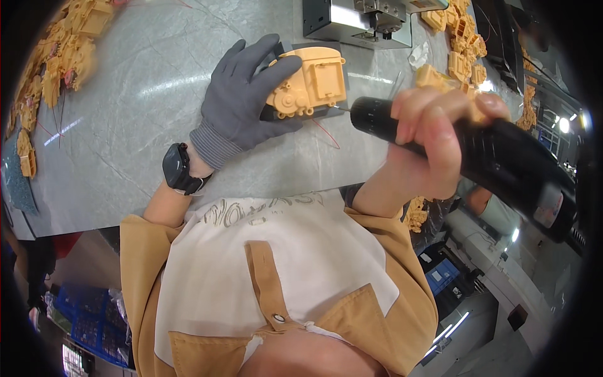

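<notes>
From my seat I see the left hand (pixel 242 94), in a grey glove, spread flat and pressing a yellow plastic housing (pixel 309 83) down on the grey tabletop (pixel 144 125) at about twelve o'clock in the view. The right hand (pixel 427 141), bare, is wrapped tight round a black electric screwdriver (pixel 477 157), whose thin bit meets the housing's three o'clock side.

I judge the main risk is the bit slipping off its screw: the driver comes in at a slant, and the gloved fingers sit just beside the housing's edge. The housing could also skid, since only a flat palm holds it.

I cannot make out the screw itself or the bit's tip. The red wire (pixel 326 133) trailing at six o'clock of the housing is faint. The metal fixture (pixel 352 22) at twelve o'clock is cut off, and the heaps of yellow parts (pixel 461 38) blur.
</notes>
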Available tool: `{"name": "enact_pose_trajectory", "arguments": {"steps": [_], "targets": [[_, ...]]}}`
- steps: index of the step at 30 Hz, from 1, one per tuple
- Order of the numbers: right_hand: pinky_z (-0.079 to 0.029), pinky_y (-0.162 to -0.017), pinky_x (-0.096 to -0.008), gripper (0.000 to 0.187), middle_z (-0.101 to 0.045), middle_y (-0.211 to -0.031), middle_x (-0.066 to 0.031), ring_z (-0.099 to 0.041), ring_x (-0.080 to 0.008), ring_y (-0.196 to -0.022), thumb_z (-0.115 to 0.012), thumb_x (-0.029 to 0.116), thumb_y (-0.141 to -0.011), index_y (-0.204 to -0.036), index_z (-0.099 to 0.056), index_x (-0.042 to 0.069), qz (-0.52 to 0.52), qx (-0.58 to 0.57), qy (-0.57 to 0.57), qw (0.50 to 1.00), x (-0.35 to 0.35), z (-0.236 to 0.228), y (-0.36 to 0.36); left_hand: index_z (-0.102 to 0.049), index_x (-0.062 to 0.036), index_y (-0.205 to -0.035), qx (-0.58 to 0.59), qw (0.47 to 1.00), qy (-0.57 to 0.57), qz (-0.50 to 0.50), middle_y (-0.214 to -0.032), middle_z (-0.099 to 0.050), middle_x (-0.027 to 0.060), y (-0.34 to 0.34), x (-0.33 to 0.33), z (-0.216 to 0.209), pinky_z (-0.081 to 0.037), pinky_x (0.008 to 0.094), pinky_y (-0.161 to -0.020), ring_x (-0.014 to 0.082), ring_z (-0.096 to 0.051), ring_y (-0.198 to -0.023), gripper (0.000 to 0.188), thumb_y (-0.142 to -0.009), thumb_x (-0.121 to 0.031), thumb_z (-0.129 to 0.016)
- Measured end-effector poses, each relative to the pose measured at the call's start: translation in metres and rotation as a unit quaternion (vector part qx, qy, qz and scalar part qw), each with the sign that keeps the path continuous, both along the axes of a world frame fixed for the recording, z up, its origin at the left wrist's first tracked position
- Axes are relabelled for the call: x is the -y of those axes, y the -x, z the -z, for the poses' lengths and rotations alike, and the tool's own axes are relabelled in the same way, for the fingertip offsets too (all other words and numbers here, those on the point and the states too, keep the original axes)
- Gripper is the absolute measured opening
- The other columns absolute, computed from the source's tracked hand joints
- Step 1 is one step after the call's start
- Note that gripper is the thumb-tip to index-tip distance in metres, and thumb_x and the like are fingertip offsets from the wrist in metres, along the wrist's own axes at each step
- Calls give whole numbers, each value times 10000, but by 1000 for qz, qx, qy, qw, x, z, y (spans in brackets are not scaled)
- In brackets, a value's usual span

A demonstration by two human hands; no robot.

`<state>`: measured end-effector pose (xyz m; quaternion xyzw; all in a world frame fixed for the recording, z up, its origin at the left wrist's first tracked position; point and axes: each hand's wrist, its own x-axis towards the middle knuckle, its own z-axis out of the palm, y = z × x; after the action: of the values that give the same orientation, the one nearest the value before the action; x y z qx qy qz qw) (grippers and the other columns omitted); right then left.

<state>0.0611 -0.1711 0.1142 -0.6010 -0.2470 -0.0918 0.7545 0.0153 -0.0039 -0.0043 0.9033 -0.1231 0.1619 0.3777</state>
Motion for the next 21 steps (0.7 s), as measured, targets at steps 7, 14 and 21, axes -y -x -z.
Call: {"name": "enact_pose_trajectory", "arguments": {"steps": [7,14,21], "targets": [[-451,-530,-279,462,-516,-585,-55,-497,-139,-501,-592,-38,-733,-1104,-327,38,23,-41,27,999,-4,9,-4,-475,-170,-1219,4,1000,12,10,-1276,-426,171,0,-2,2,-330,470,-996,345,-451,-1131,830,-477,-291,-826],[-473,-559,-287,463,-557,-613,-77,-524,-137,-531,-619,-100,-696,-1043,-343,36,-11,-10,24,1000,-5,17,-9,-458,-176,-1249,7,1000,6,12,-1269,-429,169,1,-3,3,-336,473,-991,340,-454,-1124,838,-506,-320,-816],[-476,-561,-293,434,-557,-601,-74,-527,-146,-527,-622,-100,-693,-1012,-361,39,-34,9,92,995,2,18,-13,-448,-176,-1258,2,1000,8,19,-1265,-425,167,0,-4,2,-338,477,-988,342,-455,-1116,843,-514,-328,-813]]}}
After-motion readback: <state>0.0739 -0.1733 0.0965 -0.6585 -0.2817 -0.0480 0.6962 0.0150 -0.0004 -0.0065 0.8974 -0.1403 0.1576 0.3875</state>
